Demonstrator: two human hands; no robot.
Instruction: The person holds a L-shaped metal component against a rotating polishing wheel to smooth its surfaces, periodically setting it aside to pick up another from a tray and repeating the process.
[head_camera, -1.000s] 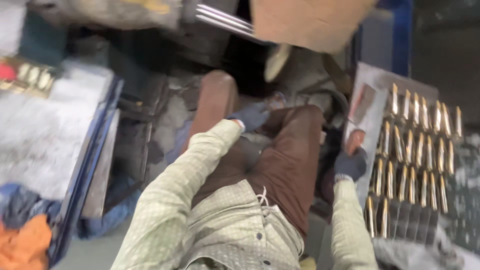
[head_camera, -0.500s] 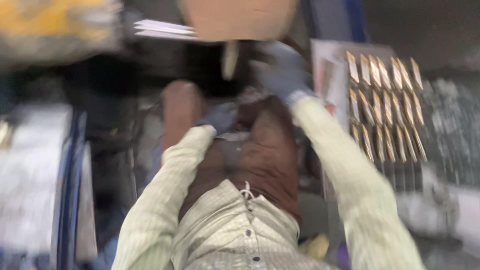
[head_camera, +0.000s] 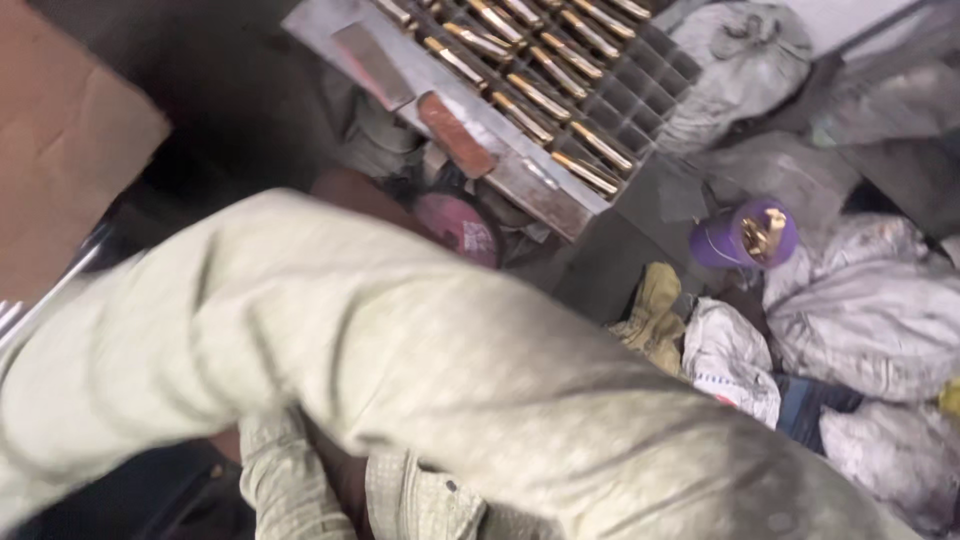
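A pale green checked sleeve (head_camera: 420, 370) fills the middle of the view, running from the lower right across to the left edge. It is blurred, and the hand at its end is out of frame. A second piece of the same sleeve cloth (head_camera: 285, 480) shows at the bottom, also with no hand visible. Neither of my hands can be seen. Beyond the arm lies a grey grid tray (head_camera: 520, 180) with several slim brass pieces (head_camera: 540, 95) standing in its cells.
A purple cup (head_camera: 745, 235) holding brass bits sits right of the tray. Grey-white sacks (head_camera: 870, 310) pile up at the right, with a yellow rag (head_camera: 655, 310) beside them. A brown cardboard sheet (head_camera: 60, 140) is at the upper left.
The view has swung to the right and down. Both gloved hands, seen earlier near my knee and the tray, have left the frame. One sleeve now sweeps across the picture.
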